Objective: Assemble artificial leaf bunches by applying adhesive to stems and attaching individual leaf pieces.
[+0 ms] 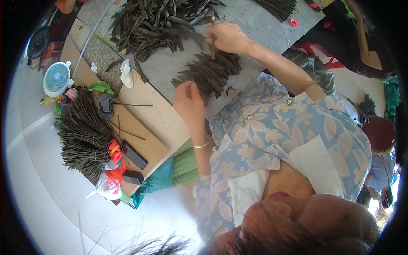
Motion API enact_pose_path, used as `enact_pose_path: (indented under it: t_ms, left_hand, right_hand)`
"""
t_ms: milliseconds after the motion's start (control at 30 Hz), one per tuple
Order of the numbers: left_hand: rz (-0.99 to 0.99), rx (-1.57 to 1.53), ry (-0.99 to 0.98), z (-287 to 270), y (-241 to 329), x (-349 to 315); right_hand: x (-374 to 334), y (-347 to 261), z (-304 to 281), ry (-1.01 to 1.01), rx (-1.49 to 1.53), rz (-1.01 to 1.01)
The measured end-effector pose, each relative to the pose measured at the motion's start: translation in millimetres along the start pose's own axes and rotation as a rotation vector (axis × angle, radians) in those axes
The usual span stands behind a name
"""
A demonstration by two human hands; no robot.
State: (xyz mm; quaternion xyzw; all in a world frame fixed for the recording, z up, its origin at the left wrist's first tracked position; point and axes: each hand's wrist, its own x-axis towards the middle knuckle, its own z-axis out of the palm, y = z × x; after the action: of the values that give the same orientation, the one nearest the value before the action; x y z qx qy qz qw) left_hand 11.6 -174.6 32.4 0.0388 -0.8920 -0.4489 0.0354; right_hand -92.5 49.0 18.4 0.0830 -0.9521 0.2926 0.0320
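Dark brown leaf strips (214, 74) lie in a ragged row on the grey table (272, 40) just in front of you, your left hand (190, 102) at the row's left end, thumb and fingers drawn together; cannot tell whether its grip pinches a strip. Just beyond, your right hand (227, 38) has its grip closed round a slim tool (213, 19) with a brass-coloured end, at the row's far side. Farther off: a large heap of similar strips (148, 29), a small red ring (294, 22), a bundle of thin dark stems (278, 8).
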Motion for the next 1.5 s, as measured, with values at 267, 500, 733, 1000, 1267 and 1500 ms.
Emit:
enact_pose_path:
  t_ms: [267,500,733,1000,1267,1500]
  left_hand:
    - [0.05,-0.055,-0.056,12,-3,2]
    - [0.085,-0.064,-0.024,9,-6,-1]
    - [0.017,-0.075,0.071,-12,-14,-13]
    - [0.164,-0.478,0.043,6,26,31]
    - [-0.013,-0.593,-0.266,5,44,25]
    - [-0.078,-0.718,-0.338,9,42,18]
  right_hand:
    - [-50,-11,-28,-0.208,0.128,-0.02]
    - [8,-9,-3,0.075,0.121,0.083]
    - [46,-13,33,0.056,0.072,0.027]
    - [-19,-58,-41,-0.137,0.659,-0.129]
    - [-47,-52,-52,-0.26,1.014,0.07]
    - [-56,-41,-56,-0.358,1.116,0.163]
